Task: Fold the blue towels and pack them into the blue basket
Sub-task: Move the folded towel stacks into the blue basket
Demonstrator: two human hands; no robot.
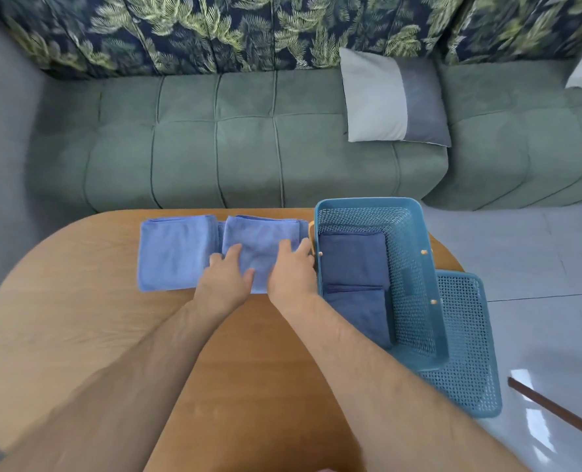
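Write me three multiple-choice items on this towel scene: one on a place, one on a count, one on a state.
1. The left hand and right hand are:
A. on the light blue towel nearest the basket
B. inside the basket
C. in mid-air, touching nothing

2. Dark blue towels in the basket number:
A. none
B. two
C. four

3. The basket stands:
A. lidded
B. overturned
C. upright, open-topped

Answers:
1 A: both hands lie on that towel.
2 B: two folded ones show inside.
3 C: its inside shows from above.
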